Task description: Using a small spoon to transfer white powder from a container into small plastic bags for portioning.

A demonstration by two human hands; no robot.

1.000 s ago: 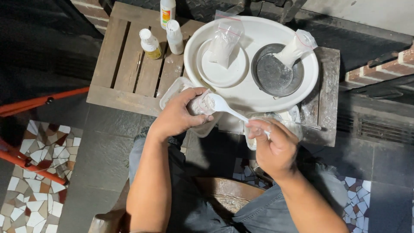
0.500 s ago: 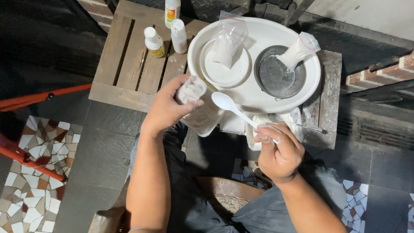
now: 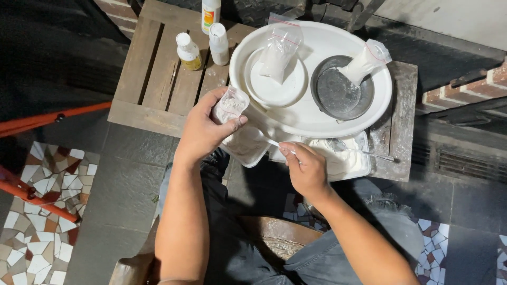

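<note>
The person is sitting low, knees in dark jeans spreading under the forearms, over a floor of grey slabs and broken-tile mosaic. The right hand (image 3: pixel 305 168) is closing its grip on the handle of a white plastic spoon (image 3: pixel 262 138), whose bowl is pointing left toward the other hand. The left hand (image 3: pixel 203 130) is gripping a small clear bag of white powder (image 3: pixel 229 106), pinching it between thumb and fingers just above the near edge of the desk (image 3: pixel 158 74), a slatted wooden one. Just beside the right hand, a clear plastic tray (image 3: pixel 346 161) of white powder is sitting at the desk's near edge with a metal spoon (image 3: pixel 359 152) lying in it. Beyond, a large white round tray (image 3: pixel 317 119) is carrying a white plate (image 3: pixel 274 87) with a powder bag (image 3: pixel 278 50) on it and a grey metal dish (image 3: pixel 340 89) with another bag (image 3: pixel 364 62) leaning in it. Three small bottles (image 3: pixel 203 39) are standing at the far left of the tray.
</note>
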